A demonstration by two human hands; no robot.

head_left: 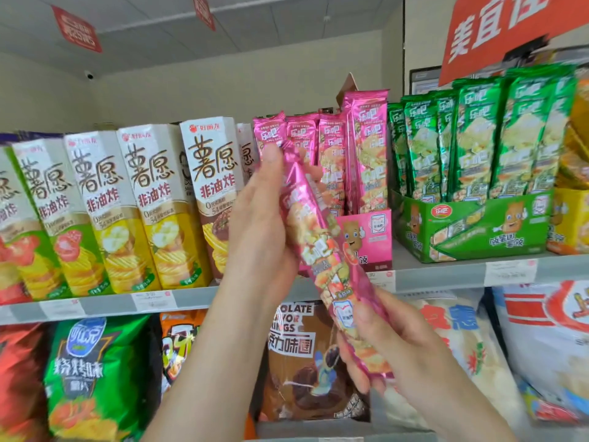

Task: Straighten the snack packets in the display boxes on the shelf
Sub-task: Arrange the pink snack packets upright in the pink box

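Observation:
A long pink snack packet (322, 250) slants in front of the shelf, its top end up left and its bottom end down right. My left hand (261, 218) grips its upper half, thumb near the top. My right hand (382, 342) holds its lower end from underneath. Behind it stands the pink display box (373, 234) with several upright pink packets (366, 148). To the right, a green display box (471, 228) holds several upright green packets (478, 138).
Tall chip cartons (127, 205) line the shelf (178, 301) to the left. A yellow display box (570, 218) sits at the far right. Large snack bags (306, 362) fill the shelf below. A red banner (497, 30) hangs at upper right.

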